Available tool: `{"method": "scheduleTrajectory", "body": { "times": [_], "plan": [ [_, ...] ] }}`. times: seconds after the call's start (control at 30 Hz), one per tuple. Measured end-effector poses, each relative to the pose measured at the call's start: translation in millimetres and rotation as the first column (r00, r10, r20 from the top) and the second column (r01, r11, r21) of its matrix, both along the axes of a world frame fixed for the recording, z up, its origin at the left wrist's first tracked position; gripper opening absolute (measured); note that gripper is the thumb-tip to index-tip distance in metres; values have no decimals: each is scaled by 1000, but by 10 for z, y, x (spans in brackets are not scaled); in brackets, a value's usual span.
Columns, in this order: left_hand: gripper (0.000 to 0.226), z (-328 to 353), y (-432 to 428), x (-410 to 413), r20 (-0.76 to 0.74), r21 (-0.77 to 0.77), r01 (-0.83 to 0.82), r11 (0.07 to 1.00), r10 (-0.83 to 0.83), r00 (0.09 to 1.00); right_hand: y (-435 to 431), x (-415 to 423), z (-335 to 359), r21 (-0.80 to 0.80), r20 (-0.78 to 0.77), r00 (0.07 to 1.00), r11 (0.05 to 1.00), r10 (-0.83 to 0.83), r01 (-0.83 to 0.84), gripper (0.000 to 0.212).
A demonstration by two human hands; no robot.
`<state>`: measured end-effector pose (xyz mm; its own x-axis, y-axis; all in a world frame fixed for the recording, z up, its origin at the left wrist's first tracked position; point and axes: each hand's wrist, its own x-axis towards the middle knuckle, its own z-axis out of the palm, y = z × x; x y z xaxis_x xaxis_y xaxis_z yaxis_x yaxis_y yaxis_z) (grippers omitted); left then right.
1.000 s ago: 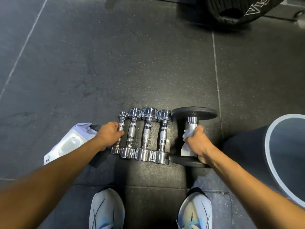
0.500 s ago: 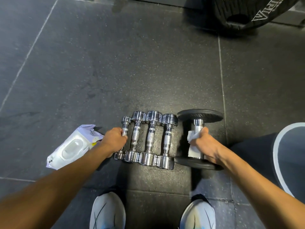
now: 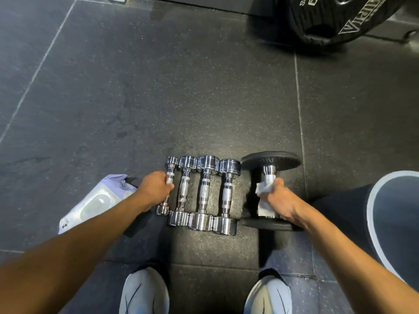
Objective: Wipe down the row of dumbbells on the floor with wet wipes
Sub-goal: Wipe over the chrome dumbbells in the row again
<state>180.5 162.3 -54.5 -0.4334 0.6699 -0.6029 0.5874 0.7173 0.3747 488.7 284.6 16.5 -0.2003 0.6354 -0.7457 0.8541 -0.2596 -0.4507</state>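
Several chrome dumbbells point(image 3: 205, 193) lie side by side on the dark rubber floor. At the right end of the row lies a bigger dumbbell with black plates point(image 3: 271, 160). My right hand point(image 3: 280, 201) grips its handle through a white wet wipe point(image 3: 263, 196). My left hand point(image 3: 154, 191) grips the handle of the smallest chrome dumbbell point(image 3: 170, 169) at the left end. The hands hide both handles in part.
A pale purple pack of wet wipes point(image 3: 97, 201) lies on the floor left of my left arm. A big black weight plate point(image 3: 335, 19) stands at the back right. My white shoes point(image 3: 145, 291) are below the row. My knee in dark shorts point(image 3: 390, 218) is at right.
My right hand with the wipe has slid a little along the black dumbbell's handle. My left hand stays on the smallest dumbbell. The view has tilted slightly.
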Motion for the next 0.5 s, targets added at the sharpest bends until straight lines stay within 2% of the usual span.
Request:
{"method": "scheduleTrajectory", "body": {
  "times": [0.13,0.23,0.3,0.37,0.43,0.47,0.5],
  "plan": [
    [36,-68,-28,15,-16,-12,10,1000,-10,1000,73,72,-58,1,70,996,998,58,-58,32],
    [24,-36,2,33,-33,-55,45,998,-47,998,87,105,-128,55,75,990,990,123,-127,31],
    [32,-34,22,38,-50,-82,80,993,-84,995,81,119,-84,91,86,986,985,142,-150,19],
    [36,-5,38,38,-71,-101,116,988,-124,990,101,95,-42,118,87,992,988,88,-98,18],
    [27,-5,47,25,-75,-111,111,988,-120,990,108,43,132,140,204,970,977,129,-159,19],
    [29,-4,49,21,-75,-109,99,989,-107,991,102,13,215,184,287,940,953,182,-241,23],
    [33,-7,44,8,-78,-104,90,991,-98,992,99,-7,259,257,307,938,936,158,-241,25]
  ]
}}
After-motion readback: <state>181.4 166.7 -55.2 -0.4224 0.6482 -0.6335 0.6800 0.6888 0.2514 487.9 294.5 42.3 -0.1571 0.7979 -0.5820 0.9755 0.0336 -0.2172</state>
